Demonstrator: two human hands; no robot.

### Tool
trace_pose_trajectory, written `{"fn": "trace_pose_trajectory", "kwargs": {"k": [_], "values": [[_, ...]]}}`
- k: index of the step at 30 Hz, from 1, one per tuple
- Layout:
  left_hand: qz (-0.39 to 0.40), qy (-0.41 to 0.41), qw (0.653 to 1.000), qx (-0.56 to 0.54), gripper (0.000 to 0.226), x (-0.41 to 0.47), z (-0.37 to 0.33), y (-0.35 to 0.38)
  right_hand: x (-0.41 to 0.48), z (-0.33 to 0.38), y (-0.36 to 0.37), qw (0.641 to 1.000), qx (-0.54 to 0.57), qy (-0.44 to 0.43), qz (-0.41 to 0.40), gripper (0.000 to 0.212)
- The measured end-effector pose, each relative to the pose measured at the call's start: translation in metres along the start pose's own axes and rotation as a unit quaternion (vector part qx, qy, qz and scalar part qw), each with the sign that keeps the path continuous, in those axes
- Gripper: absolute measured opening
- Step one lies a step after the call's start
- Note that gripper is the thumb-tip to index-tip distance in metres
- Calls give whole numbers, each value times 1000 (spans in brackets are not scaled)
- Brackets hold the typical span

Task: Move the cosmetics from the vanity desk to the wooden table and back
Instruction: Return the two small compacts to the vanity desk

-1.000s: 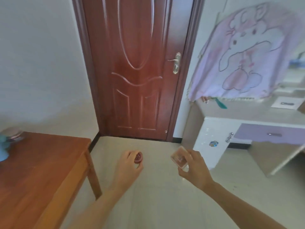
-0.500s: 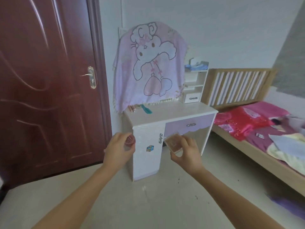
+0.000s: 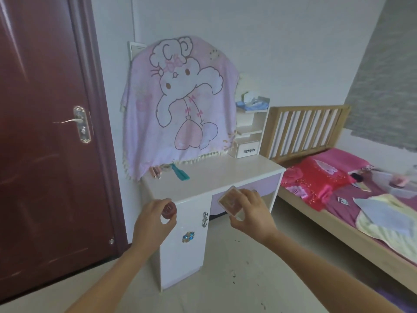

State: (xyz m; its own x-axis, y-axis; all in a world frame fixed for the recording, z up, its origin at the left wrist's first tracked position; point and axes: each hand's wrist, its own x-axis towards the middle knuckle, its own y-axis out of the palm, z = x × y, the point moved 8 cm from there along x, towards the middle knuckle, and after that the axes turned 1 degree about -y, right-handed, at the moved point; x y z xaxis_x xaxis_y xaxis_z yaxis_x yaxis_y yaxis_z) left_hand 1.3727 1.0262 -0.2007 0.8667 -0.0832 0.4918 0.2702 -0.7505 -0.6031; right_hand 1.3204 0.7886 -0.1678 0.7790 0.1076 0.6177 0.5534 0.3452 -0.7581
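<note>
My left hand [image 3: 153,220] grips a small round pink-red jar [image 3: 168,210] by its side. A square, clear compact with a brownish fill [image 3: 230,201] sits in the fingers of my right hand [image 3: 250,213]. Both hands are held out just short of the front edge of the white vanity desk [image 3: 209,175], over the floor. At the back of the desk top lie pink lipsticks [image 3: 155,171] and a teal tassel-like item [image 3: 180,173]. The wooden table is out of view.
A pink cartoon cloth [image 3: 180,105] hangs over the desk's mirror. Small white shelves with a drawer [image 3: 249,136] stand at the desk's back right. A dark red door [image 3: 45,132] is on the left. A wooden bed [image 3: 338,199] with pink bedding fills the right side.
The view swung right from the door and wooden table to the vanity desk, which now looks closer. Both hands kept hold of their items throughout.
</note>
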Motion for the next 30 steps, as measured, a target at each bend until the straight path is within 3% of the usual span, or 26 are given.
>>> {"fn": "trace_pose_trajectory", "kwargs": {"k": [5, 11, 22, 30], "values": [[41, -42, 998, -20, 35, 26, 25, 61, -9, -48, 38, 998, 21, 61, 27, 54], [70, -15, 997, -5, 35, 68, 14, 127, 8, -123, 48, 997, -9, 78, 27, 54], [-3, -17, 1000, 13, 35, 182, -47, 229, 110, -264, 73, 998, 38, 44, 33, 59], [0, -59, 996, 74, 34, 197, -7, 273, 140, -303, 142, 989, 113, 21, 95, 57]]}}
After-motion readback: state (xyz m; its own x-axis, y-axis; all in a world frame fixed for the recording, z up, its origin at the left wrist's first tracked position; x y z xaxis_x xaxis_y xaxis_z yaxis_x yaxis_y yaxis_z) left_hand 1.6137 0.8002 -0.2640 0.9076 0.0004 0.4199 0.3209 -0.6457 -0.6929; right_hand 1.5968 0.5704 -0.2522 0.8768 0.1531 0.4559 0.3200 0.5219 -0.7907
